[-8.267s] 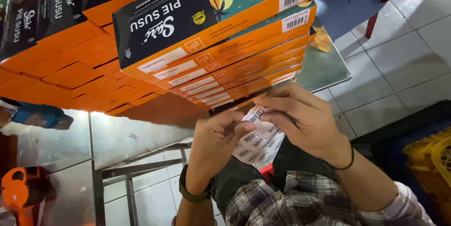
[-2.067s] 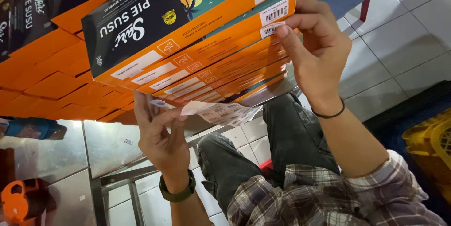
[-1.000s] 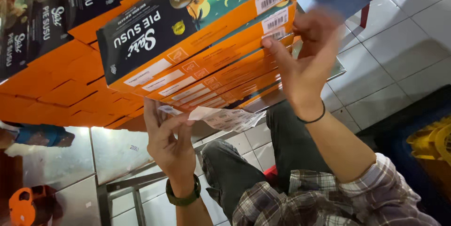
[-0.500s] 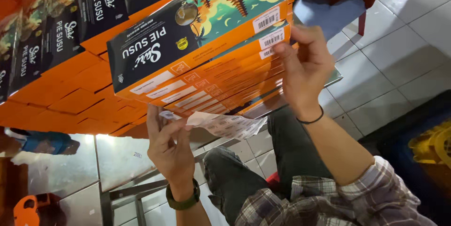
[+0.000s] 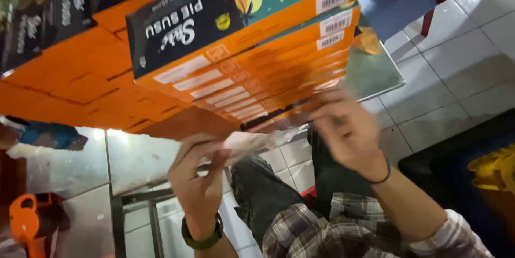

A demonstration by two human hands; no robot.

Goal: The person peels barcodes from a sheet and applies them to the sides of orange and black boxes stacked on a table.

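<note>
While left hand (image 5: 199,183) pinches sticker sheet (image 5: 252,141), right hand (image 5: 346,129) nears stacked orange boxes (image 5: 257,70).

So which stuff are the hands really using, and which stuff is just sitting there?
In use:
- left hand, holding the sticker sheet
- right hand, blurred, just below the stack of orange boxes

Just lying about:
- orange tool at the lower left
- blue packet on the metal table
- yellow crate on the floor
</note>
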